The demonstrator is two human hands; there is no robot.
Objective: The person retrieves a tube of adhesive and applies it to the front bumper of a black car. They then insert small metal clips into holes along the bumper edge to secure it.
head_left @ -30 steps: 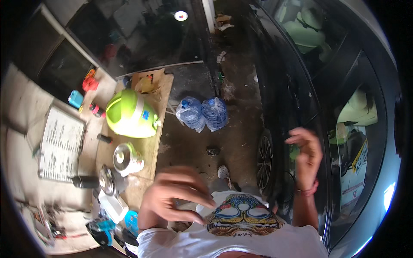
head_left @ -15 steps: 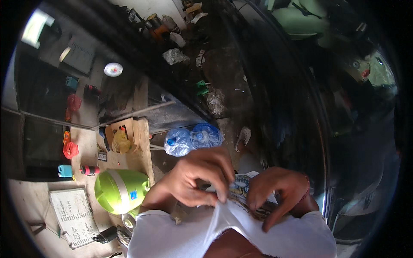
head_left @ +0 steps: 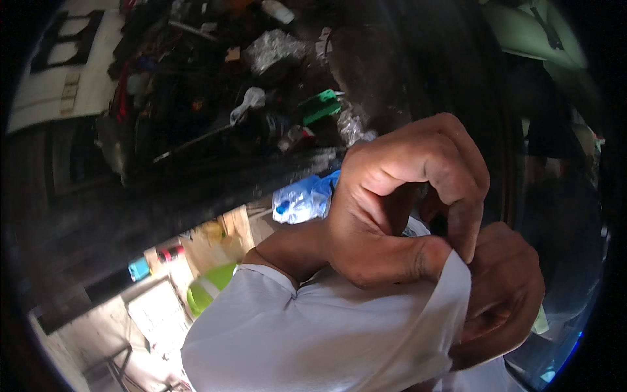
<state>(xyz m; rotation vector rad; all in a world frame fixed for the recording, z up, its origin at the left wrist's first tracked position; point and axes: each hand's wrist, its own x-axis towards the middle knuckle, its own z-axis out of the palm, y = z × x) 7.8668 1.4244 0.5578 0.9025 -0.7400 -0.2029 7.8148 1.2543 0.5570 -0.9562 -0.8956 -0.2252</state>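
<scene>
Pinched between the thumb and fingertips of my left hand (head_left: 398,196) is the white T-shirt (head_left: 326,333) I wear, its fabric pulled up into a tight fold at the right of centre. My right hand (head_left: 503,281) is just below and behind that fold, fingers curled; whether it grips cloth there is hidden. My left forearm comes from the white sleeve across the middle of the view.
A black car (head_left: 457,52) runs along the right. Blue-bagged water jugs (head_left: 300,199), a wooden table (head_left: 238,232) with a lime-green cooler (head_left: 199,294), and a whiteboard (head_left: 157,310) lie lower left. Crumpled plastic (head_left: 271,49) and a green object (head_left: 320,108) litter the upper floor.
My hands came from apart to bunched at the shirt; my left hand moved right, lifting the fabric, and my right hand sits beside it. The view has swung, showing more cluttered floor.
</scene>
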